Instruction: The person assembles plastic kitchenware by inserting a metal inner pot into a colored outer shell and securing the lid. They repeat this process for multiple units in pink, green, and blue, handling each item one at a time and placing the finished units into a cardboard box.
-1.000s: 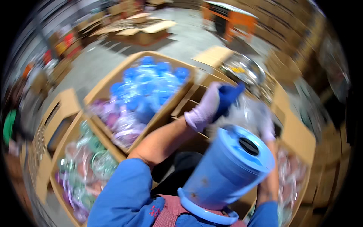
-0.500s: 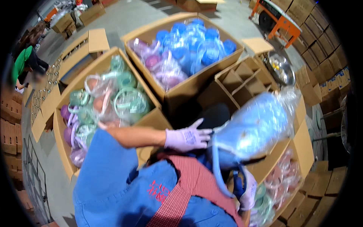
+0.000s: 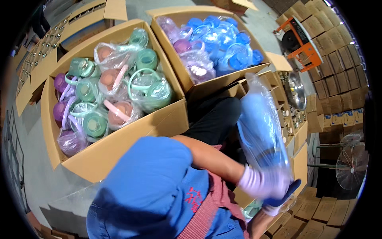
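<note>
A large blue water bottle [image 3: 258,115] in a clear plastic bag stands tilted upright in front of me, on the right. The loose end of the bag sticks up above it. My left hand [image 3: 264,182], in a light purple glove, lies across the bag's lower end; motion smears its fingers. Just beneath, my right hand [image 3: 275,202] holds the bottle's lower end, with one dark blue gloved digit jutting out. My left hand partly covers the right one, so most of its grip is hidden.
An open carton [image 3: 131,137] of bagged green, pink and purple bottles stands on the left. Behind it is another carton [image 3: 225,81] with blue and purple ones. A divided carton [image 3: 296,137] sits on the right, near a metal bowl [image 3: 295,91]. Farther right stands a fan [image 3: 352,165].
The bagged bottle has swung more upright. My left hand has crossed rightward to the bag's lower end, beside my right hand. The whole view has shifted.
</note>
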